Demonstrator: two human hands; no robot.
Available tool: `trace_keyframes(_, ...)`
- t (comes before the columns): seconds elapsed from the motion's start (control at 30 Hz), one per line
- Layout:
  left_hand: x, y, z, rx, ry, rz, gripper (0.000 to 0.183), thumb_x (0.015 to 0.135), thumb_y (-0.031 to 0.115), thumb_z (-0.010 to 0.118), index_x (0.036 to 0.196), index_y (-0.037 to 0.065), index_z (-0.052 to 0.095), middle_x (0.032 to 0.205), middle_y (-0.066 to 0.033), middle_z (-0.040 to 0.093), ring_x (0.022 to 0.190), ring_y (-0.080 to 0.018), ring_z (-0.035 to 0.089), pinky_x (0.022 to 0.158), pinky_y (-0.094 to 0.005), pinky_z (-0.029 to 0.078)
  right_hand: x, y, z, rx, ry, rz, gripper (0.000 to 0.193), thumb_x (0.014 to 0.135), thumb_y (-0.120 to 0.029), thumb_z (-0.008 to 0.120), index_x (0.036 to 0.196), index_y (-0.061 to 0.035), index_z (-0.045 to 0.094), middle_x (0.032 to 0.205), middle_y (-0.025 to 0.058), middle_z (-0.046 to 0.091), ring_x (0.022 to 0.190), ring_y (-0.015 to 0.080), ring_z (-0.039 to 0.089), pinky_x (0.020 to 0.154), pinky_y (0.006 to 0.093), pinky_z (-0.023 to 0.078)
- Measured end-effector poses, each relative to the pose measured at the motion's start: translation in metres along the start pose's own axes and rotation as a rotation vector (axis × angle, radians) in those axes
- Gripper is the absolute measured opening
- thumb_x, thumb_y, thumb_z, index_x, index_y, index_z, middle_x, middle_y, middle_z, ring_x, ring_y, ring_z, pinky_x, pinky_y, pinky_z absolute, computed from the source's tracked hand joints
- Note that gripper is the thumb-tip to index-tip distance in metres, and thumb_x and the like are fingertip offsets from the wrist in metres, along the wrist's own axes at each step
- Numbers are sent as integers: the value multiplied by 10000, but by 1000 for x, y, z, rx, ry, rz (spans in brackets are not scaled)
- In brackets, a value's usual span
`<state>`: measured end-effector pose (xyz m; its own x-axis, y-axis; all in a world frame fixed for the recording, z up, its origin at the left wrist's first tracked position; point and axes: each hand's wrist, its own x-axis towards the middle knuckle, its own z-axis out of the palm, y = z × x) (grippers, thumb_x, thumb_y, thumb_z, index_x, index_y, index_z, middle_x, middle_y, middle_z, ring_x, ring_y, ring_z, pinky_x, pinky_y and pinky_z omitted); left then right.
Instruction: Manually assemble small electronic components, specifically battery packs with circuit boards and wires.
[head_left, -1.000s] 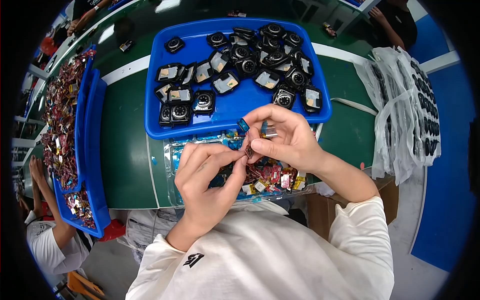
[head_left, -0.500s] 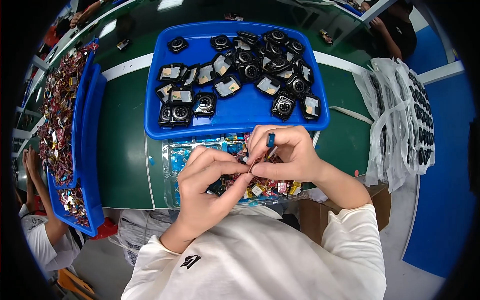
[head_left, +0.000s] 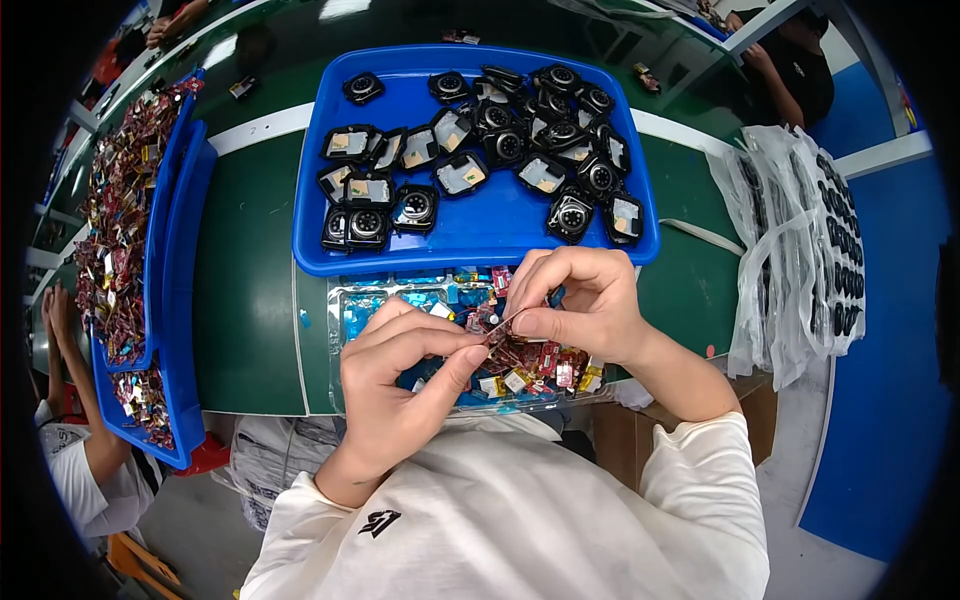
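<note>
Between the fingertips of both hands is a thin reddish strip (head_left: pixel 503 326); its exact kind is too small to tell. My left hand (head_left: pixel 405 375) pinches one end with thumb and forefinger. The other end is in the pinch of my right hand (head_left: pixel 585 308), which has a dark blue bit by its fingers. Beneath the hands lies a clear plastic tray (head_left: pixel 337 300) with red circuit pieces (head_left: pixel 545 360), yellow and white bits and blue film scraps. Just beyond, a blue tray (head_left: pixel 450 235) carries many black smartwatch back cases (head_left: pixel 462 174), some lens side up, others showing grey insides.
Stacked blue bins (head_left: pixel 180 290) heaped with small red circuit parts stand at the left. Plastic-wrapped sheets of black parts (head_left: pixel 800 235) lie at the right edge of the green table (head_left: pixel 245 300). Other people work at the left and far right. A cardboard box (head_left: pixel 640 440) sits below the table.
Both hands have drawn slightly apart, so more of the reddish strip shows between them. My left hand has shifted a little left. The dark blue bit now sits lower by my right fingers.
</note>
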<state>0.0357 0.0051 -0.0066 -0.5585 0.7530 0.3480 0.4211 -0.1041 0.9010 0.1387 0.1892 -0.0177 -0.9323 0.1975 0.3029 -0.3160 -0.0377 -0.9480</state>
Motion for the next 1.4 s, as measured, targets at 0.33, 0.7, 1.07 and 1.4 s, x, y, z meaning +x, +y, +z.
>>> trace_keyframes(0.33,9,4,10,50,123,-74,234,621,60,822,797,56,668,835,-36,624,755,-169,561,649,-276,407,-2,-7,1,-200,-27,15,136,726,72,750,804,34,646,750,114,669,667,147,613,605,244,462)
trace_keyframes(0.7,1,2,2,19,48,-48,187,667,-23,731,830,27,655,726,-36,655,704,-128,538,646,-248,420,-2,-9,0,-153,28,-21,136,832,-2,661,966,8,682,894,88,690,720,104,654,591,218,491)
trace_keyframes(1.07,3,0,6,7,5,-97,120,673,18,775,731,32,671,668,-27,629,629,-134,525,654,-281,371,-2,-10,2,-126,10,10,73,782,-33,729,836,-7,686,774,44,666,646,66,591,555,214,457)
trace_keyframes(1.4,1,-1,1,-41,-27,-78,112,707,6,752,811,10,711,734,-60,678,673,-143,566,678,-274,399,-4,-15,-4,6,-125,126,46,820,11,683,837,49,666,800,104,660,691,120,629,597,225,493)
